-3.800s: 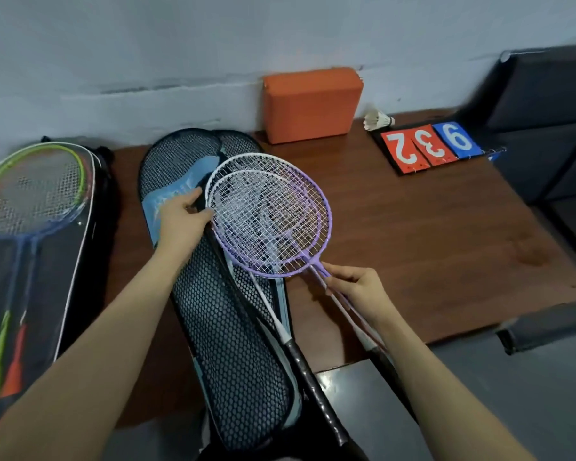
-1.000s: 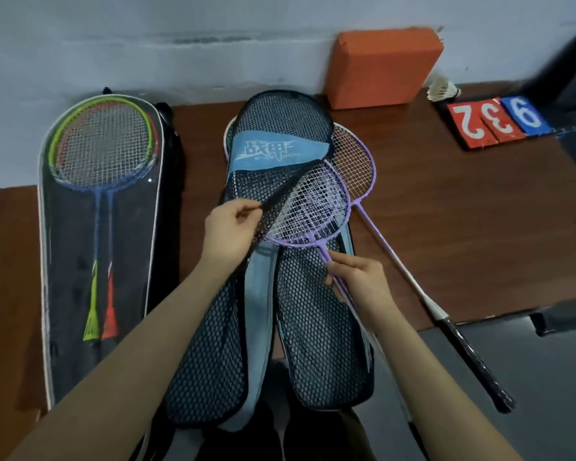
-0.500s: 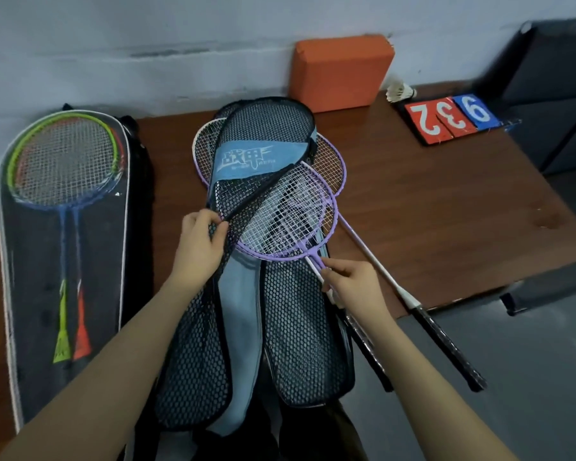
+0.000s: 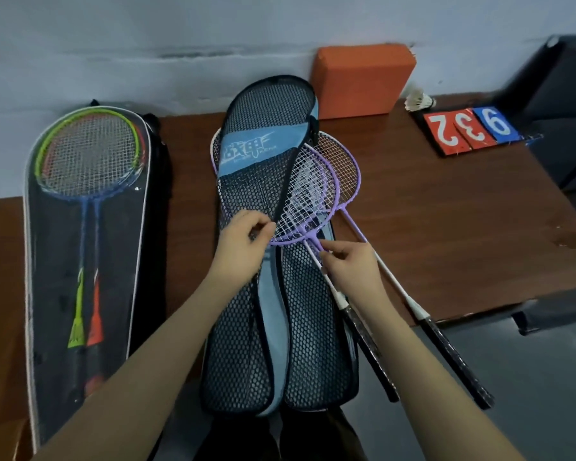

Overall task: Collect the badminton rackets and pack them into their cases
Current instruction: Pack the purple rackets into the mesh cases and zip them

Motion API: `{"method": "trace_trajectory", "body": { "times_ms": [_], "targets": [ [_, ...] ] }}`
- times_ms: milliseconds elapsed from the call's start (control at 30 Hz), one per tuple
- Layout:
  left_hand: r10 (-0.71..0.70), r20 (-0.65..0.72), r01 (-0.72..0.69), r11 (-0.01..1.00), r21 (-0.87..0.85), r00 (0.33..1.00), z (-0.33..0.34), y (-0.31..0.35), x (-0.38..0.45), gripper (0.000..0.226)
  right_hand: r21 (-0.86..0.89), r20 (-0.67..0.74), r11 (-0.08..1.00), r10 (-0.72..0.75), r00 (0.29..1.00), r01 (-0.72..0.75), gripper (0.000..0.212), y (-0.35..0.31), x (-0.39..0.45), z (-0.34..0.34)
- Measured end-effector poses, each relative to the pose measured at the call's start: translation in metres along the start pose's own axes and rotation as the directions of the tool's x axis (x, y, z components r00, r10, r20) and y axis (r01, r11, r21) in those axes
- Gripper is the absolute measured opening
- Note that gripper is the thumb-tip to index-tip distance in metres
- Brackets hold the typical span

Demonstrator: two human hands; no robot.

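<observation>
The left hand (image 4: 243, 242) pinched the mesh case (image 4: 263, 181) edge, holding its mouth apart; the right hand (image 4: 350, 264), at 3 o'clock, gripped the purple racket (image 4: 308, 207) shaft, probably feeding the head inside.

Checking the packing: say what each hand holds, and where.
Left hand pinches the mesh case at its open edge. Right hand pinches the purple racket at its shaft, below the head.
</observation>
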State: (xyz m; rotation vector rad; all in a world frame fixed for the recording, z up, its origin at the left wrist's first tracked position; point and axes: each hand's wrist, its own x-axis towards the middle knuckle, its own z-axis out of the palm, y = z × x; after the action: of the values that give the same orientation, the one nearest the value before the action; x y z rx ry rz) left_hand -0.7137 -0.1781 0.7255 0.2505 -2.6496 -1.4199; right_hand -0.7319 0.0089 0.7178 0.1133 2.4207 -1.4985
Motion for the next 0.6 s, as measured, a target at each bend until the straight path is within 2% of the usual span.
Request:
{"method": "trace_trajectory", "body": {
  "times_ms": [33, 100, 167, 233, 367, 500, 600],
  "targets": [
    [-0.025, 0.013, 0.026, 0.998, -0.055, 1.000, 0.000, 0.007, 0.002, 0.013, 0.032, 0.008, 0.999, 0.032, 0.999, -0.032, 0.023, 0.002, 0.000, 0.002],
    [-0.092, 0.022, 0.094, 0.986, -0.140, 0.995, 0.001, 0.016, 0.006, 0.014, 0.227, 0.045, 0.962, 0.147, 0.988, -0.153, 0.025, 0.008, 0.000, 0.007],
    [-0.199, 0.058, 0.207, 0.940, -0.272, 0.978, 0.002, 0.018, 0.010, 0.014, 0.444, 0.135, 0.849, 0.253, 0.958, -0.286, 0.027, 0.011, 0.000, 0.012],
    [-0.287, 0.116, 0.309, 0.880, -0.361, 0.951, 0.003, 0.018, 0.011, 0.014, 0.544, 0.215, 0.761, 0.280, 0.936, -0.353, 0.023, 0.010, 0.001, 0.016],
    [-0.337, 0.150, 0.368, 0.812, -0.453, 0.929, 0.002, 0.016, 0.014, 0.014, 0.607, 0.262, 0.704, 0.261, 0.929, -0.369, 0.023, 0.004, 0.016, 0.026],
    [-0.342, 0.113, 0.356, 0.829, -0.431, 0.933, -0.002, 0.012, 0.019, 0.011, 0.569, 0.212, 0.753, 0.252, 0.944, -0.329, 0.028, -0.001, 0.032, 0.039],
    [-0.346, 0.124, 0.362, 0.803, -0.474, 0.930, -0.005, 0.002, 0.016, 0.014, 0.548, 0.175, 0.781, 0.244, 0.954, -0.301, 0.025, -0.006, 0.039, 0.048]
  ]
}}
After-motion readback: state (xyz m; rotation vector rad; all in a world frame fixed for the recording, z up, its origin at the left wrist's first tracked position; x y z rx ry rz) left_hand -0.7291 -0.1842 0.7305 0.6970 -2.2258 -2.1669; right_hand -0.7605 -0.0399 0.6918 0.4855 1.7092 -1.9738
